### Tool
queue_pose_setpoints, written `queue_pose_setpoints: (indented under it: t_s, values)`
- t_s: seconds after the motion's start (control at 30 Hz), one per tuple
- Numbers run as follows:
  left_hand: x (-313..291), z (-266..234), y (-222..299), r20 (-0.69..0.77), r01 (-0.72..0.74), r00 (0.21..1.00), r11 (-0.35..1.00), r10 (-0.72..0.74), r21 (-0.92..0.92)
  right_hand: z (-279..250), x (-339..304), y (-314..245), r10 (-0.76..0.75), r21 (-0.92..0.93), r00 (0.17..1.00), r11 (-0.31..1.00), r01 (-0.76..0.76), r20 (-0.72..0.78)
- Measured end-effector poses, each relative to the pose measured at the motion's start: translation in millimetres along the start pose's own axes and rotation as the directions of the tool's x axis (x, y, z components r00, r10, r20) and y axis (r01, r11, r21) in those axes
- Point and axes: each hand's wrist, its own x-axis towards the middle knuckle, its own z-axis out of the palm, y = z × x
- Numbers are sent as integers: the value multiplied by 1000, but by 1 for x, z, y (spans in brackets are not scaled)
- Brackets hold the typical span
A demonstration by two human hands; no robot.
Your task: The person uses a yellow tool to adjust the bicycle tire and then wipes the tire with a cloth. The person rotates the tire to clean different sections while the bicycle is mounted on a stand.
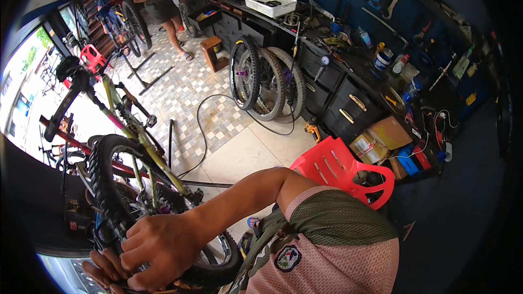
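Note:
My right hand (163, 247) reaches across from the right, with its fingers curled and knuckles toward the left. What it grips is hidden beneath it. The fingertips of my left hand (101, 269) show bent just below and beside it; its palm is out of sight. Both hands are close to a knobby black tire (103, 179) and a yellow-green bicycle frame (122, 122) with a pink section. Another bicycle wheel (231, 264) shows partly behind my right forearm. A red bicycle tube (71, 140) crosses behind the frame.
Loose wheels (256, 84) lean against dark drawers, with an air hose (199, 125) on the tiled floor. A red plastic chair (332, 166) stands at right, beside cardboard boxes (389, 133). A tool-covered workbench holds a white basket (271, 11). Two people are in the background.

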Motion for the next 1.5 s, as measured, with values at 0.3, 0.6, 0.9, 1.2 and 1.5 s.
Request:
queue_pose_setpoints:
  t_s: [0.3,0.6,0.9,1.2,1.5]
  values:
    - [45,158,-33,415,176,857,930,-306,323,-198,-6,10,-216,-365,976,910,198,-9]
    - [98,292,-155,517,105,774,880,-365,463,-363,-87,49,619,261,785,762,-593,-21]
    - [112,384,-333,555,-103,808,879,-199,466,-673,-210,43,744,-333,309,122,-935,-593]
    - [72,270,-385,256,314,665,574,-702,756,-965,-365,0,203,-202,7,-970,-138,-979]
    - [50,257,-371,51,489,647,465,-761,739,-974,-360,65,481,-503,220,-863,-50,-849]
